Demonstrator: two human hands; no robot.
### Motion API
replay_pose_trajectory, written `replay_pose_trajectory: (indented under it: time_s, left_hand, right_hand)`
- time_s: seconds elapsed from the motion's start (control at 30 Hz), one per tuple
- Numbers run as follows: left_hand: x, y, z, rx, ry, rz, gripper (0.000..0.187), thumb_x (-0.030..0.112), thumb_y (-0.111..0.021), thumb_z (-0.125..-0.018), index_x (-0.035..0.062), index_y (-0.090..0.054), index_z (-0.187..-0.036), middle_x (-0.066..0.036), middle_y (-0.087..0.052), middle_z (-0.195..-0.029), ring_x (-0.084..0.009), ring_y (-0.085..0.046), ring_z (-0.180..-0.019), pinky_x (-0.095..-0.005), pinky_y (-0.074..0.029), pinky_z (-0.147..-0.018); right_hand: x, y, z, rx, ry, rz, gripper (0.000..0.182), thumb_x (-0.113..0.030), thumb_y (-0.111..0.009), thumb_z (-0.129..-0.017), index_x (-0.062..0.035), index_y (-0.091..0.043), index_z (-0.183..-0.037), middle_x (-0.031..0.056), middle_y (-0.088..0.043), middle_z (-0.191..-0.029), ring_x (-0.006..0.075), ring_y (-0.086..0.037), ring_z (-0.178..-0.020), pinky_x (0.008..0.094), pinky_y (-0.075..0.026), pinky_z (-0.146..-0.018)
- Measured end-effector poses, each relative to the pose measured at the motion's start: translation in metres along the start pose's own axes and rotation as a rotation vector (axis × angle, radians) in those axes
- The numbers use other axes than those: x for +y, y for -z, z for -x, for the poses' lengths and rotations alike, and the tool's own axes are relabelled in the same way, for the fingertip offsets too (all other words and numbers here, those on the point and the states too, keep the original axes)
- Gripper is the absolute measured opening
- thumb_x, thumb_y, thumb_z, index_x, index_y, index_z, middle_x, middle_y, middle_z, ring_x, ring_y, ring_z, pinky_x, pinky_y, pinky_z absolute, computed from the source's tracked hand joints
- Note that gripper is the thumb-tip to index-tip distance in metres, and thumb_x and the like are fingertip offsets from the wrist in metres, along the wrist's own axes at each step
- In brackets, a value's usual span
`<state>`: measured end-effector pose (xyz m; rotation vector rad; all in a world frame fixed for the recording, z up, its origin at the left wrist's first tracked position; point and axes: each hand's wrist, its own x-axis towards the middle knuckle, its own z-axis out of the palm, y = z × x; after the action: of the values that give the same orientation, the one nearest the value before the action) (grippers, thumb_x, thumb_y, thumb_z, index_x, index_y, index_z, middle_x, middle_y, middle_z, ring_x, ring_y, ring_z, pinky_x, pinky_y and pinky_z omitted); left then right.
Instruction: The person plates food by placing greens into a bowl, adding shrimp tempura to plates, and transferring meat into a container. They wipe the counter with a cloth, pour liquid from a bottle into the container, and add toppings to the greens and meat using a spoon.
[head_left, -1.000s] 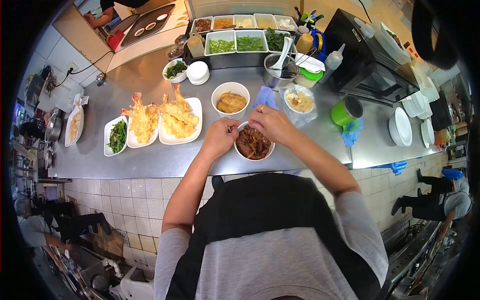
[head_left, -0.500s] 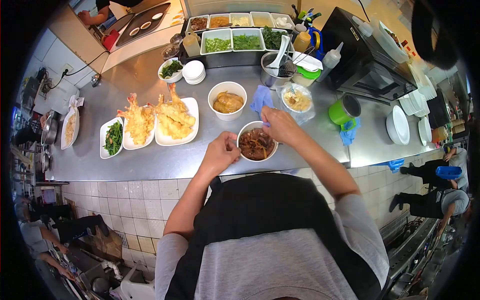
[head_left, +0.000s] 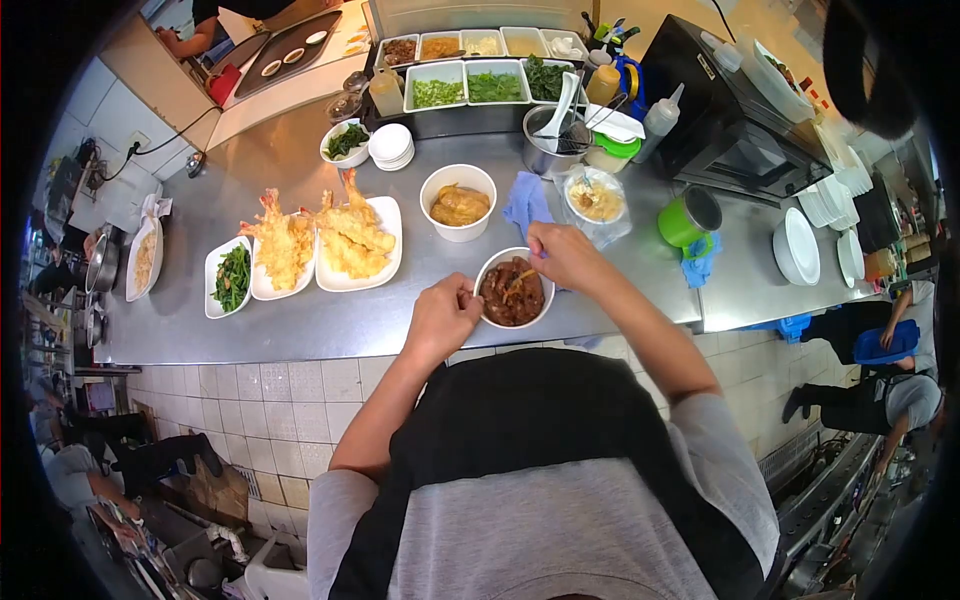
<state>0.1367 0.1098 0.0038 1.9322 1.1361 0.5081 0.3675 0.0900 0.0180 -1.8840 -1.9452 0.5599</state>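
A white paper bowl (head_left: 548, 306) of dark brown sauced meat (head_left: 511, 294) sits near the front edge of the steel counter. The closed fingers of my left hand (head_left: 442, 316) hold the bowl's left rim. Over its upper right rim, my right hand (head_left: 566, 257) is closed in a pinch. What those fingers hold is hidden; a thin light strip lies in the meat just below them. Directly behind stands a second white bowl (head_left: 457, 233) with golden-brown food (head_left: 459, 206). A blue cloth (head_left: 526, 198) lies behind my right hand.
Tempura plates (head_left: 384, 280) and a greens dish (head_left: 231, 279) stand left. Behind are topping trays (head_left: 437, 88) and a metal pot (head_left: 545, 155) with a white ladle. A green mug (head_left: 684, 222) and black microwave (head_left: 745, 125) stand right. Co-workers (head_left: 905, 400) are at far right.
The meat in the front bowl has shifted, and a light strip now shows near its upper right. My right hand has moved slightly; my left still holds the rim. A co-worker's blue bin moved.
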Motion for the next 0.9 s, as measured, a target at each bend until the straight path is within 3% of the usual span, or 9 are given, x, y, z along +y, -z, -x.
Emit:
replay_pose_trajectory:
  time_s: [0.03, 0.17, 0.3, 0.37, 0.5, 0.6, 0.67, 0.77, 0.9]
  left_hand:
    - [-0.002, 0.002, -0.006, -0.056, -0.008, -0.085, 0.017, 0.012, -0.063, -0.082, 0.0008, -0.066, -0.094, -0.014, -0.062, -0.073, -0.0255, -0.061, -0.066, -0.0356, -0.048, -0.064]
    - [-0.009, -0.007, -0.041, 0.067, -0.265, -0.065, 0.020, 0.014, -0.061, -0.083, 0.0026, -0.068, -0.098, -0.017, -0.063, -0.086, -0.0312, -0.060, -0.079, -0.0382, -0.047, -0.072]
    - [-0.011, -0.008, -0.032, 0.064, -0.278, -0.129, 0.018, 0.013, -0.061, -0.084, 0.0020, -0.068, -0.097, -0.017, -0.064, -0.084, -0.0304, -0.061, -0.076, -0.0375, -0.047, -0.069]
    - [-0.016, -0.009, -0.023, 0.114, -0.169, -0.026, 0.018, 0.012, -0.062, -0.085, 0.0005, -0.068, -0.097, -0.015, -0.064, -0.081, -0.0227, -0.060, -0.067, -0.0345, -0.047, -0.062]
    - [-0.018, -0.004, -0.022, 0.112, 0.015, 0.118, 0.023, 0.013, -0.062, -0.083, -0.0007, -0.067, -0.101, -0.018, -0.063, -0.078, -0.0269, -0.061, -0.067, -0.0361, -0.048, -0.066]
    - [-0.027, 0.003, -0.020, 0.144, 0.044, 0.163, 0.027, 0.014, -0.064, -0.083, -0.0032, -0.065, -0.105, -0.014, -0.062, -0.073, -0.0206, -0.060, -0.064, -0.0332, -0.048, -0.063]
    - [-0.033, 0.006, -0.015, 0.090, -0.009, 0.145, 0.029, 0.011, -0.062, -0.087, -0.0025, -0.062, -0.114, -0.004, -0.059, -0.076, -0.0080, -0.053, -0.057, -0.0235, -0.046, -0.051]
    - [-0.031, 0.004, -0.008, -0.008, 0.061, 0.242, 0.032, 0.008, -0.060, -0.088, -0.0032, -0.059, -0.118, -0.004, -0.058, -0.078, -0.0087, -0.055, -0.059, -0.0226, -0.047, -0.051]
    - [-0.025, 0.009, -0.017, -0.028, 0.066, 0.280, 0.030, 0.007, -0.055, -0.088, -0.0023, -0.061, -0.116, -0.007, -0.058, -0.079, -0.0100, -0.057, -0.059, -0.0241, -0.047, -0.052]
  right_hand:
    - [-0.003, -0.003, -0.001, 0.043, 0.084, -0.010, 0.014, -0.005, -0.062, -0.073, -0.0035, -0.049, -0.075, 0.0168, -0.059, -0.074, 0.0365, -0.060, -0.073, 0.0455, -0.047, -0.063]
    - [-0.009, -0.022, -0.011, 0.148, 0.279, -0.004, 0.014, -0.005, -0.062, -0.073, -0.0039, -0.049, -0.077, 0.0162, -0.058, -0.073, 0.0364, -0.060, -0.071, 0.0457, -0.047, -0.062]
    - [-0.006, -0.018, -0.011, 0.084, 0.202, 0.007, 0.013, -0.005, -0.061, -0.074, -0.0038, -0.049, -0.078, 0.0158, -0.060, -0.076, 0.0362, -0.060, -0.073, 0.0450, -0.047, -0.063]
    - [-0.002, -0.010, -0.005, 0.035, 0.130, 0.057, 0.012, -0.007, -0.062, -0.074, -0.0040, -0.051, -0.081, 0.0156, -0.062, -0.080, 0.0351, -0.062, -0.075, 0.0434, -0.048, -0.064]
    - [0.011, 0.018, 0.005, 0.073, 0.148, -0.100, 0.015, -0.009, -0.062, -0.075, -0.0050, -0.056, -0.088, 0.0154, -0.064, -0.081, 0.0343, -0.063, -0.075, 0.0417, -0.049, -0.065]
    - [0.025, 0.032, 0.011, 0.167, -0.020, -0.232, 0.019, -0.012, -0.063, -0.076, -0.0067, -0.060, -0.094, 0.0143, -0.064, -0.080, 0.0328, -0.064, -0.074, 0.0401, -0.050, -0.067]
    - [0.039, 0.020, 0.018, -0.055, -0.019, -0.049, 0.019, -0.015, -0.064, -0.077, -0.0072, -0.062, -0.094, 0.0136, -0.064, -0.081, 0.0326, -0.064, -0.074, 0.0396, -0.050, -0.068]
    - [0.026, 0.002, 0.021, 0.080, -0.029, 0.151, 0.016, -0.018, -0.065, -0.079, -0.0064, -0.063, -0.090, 0.0132, -0.065, -0.087, 0.0320, -0.064, -0.075, 0.0396, -0.050, -0.067]
    - [0.046, -0.019, 0.011, 0.058, 0.068, 0.245, 0.016, -0.018, -0.065, -0.080, -0.0051, -0.063, -0.089, 0.0136, -0.064, -0.090, 0.0324, -0.063, -0.076, 0.0398, -0.050, -0.069]
